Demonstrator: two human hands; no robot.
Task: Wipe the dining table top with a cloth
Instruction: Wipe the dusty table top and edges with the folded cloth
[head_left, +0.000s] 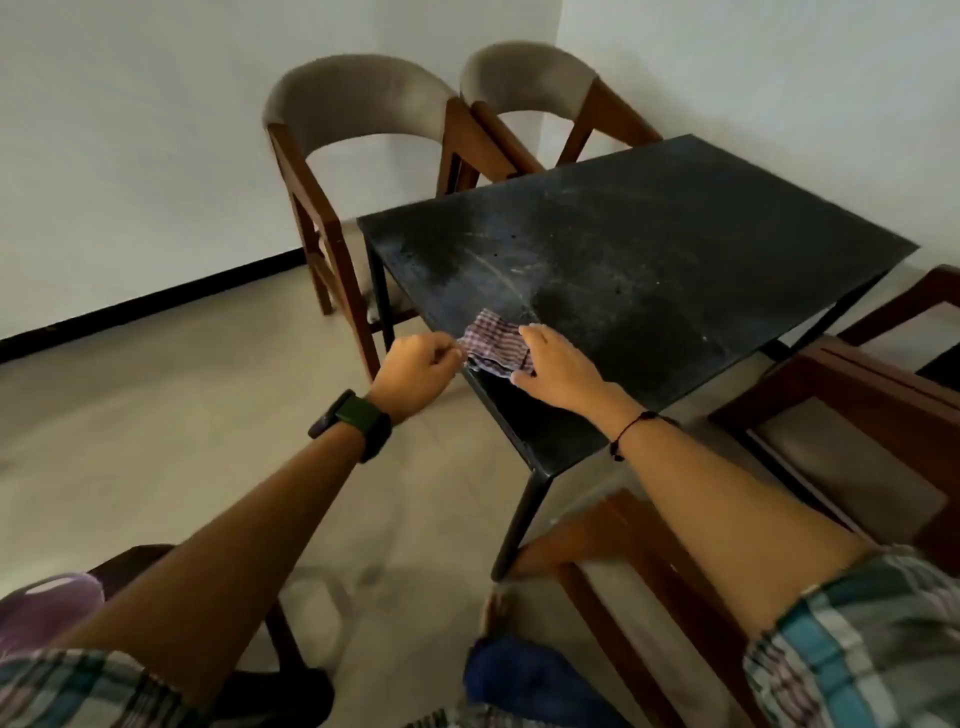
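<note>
Head view, looking down past two bare forearms toward a dark rectangular worktop (675, 249) set near a white corner of the room. Its black surface is dusty, with pale smears and curved streaks across the middle.

A small checked cloth (496, 345), purple and white, lies on the near left edge of the worktop. The left hand (418, 364) is just off that edge, its fingers curled and pinching the left corner of the cloth. A dark watch (356, 423) sits on the left wrist. The right hand (558, 366) rests flat on the right part of the cloth, its fingers fairly straight and pressing the fabric onto the surface rather than gripping it. A thin black cord bracelet (631, 431) circles the right wrist. Both arms come from short plaid sleeves at the bottom corners of the view.

Two chairs with brown wooden frames and curved grey padded backs stand at the far left side of the worktop: the left chair (353, 104) and the right chair (530, 78), touching side by side. Another wooden chair (862, 410) stands at the right side, and part of a further wooden chair frame (639, 571) shows below the near corner. The floor (156, 405) is pale tile, with a black skirting strip along the left wall.
</note>
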